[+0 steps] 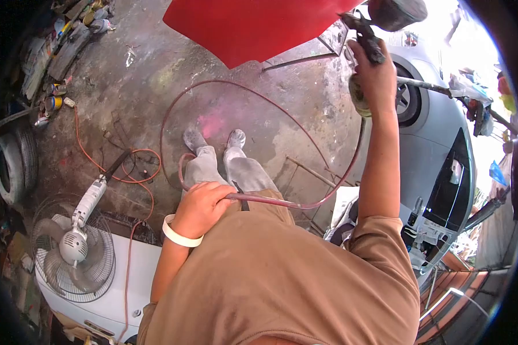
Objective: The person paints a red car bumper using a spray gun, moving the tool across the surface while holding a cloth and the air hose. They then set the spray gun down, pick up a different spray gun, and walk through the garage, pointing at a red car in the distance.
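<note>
My right hand [379, 80] is stretched forward at the upper right, its fingers wrapped around the handle of a spray gun [364, 34]. A dark paint cup [397, 12] sits on the gun. Below the hand, a rounded fitting [358, 95] hangs close to where the hose rises. The gun's nose is beside the right edge of a glossy red panel [259, 29], apparently a car body part. At my waist, my left hand [200, 206] is closed around the reddish air hose [270, 200]. That hose loops over the floor in front of my feet.
A metal stand [302, 61] is under the red panel. A grey car [426, 144] stands close on my right. At left are a pedestal fan [73, 247] lying over a white panel [138, 270], tires [17, 161], an orange cord [86, 146] and piled clutter [69, 52].
</note>
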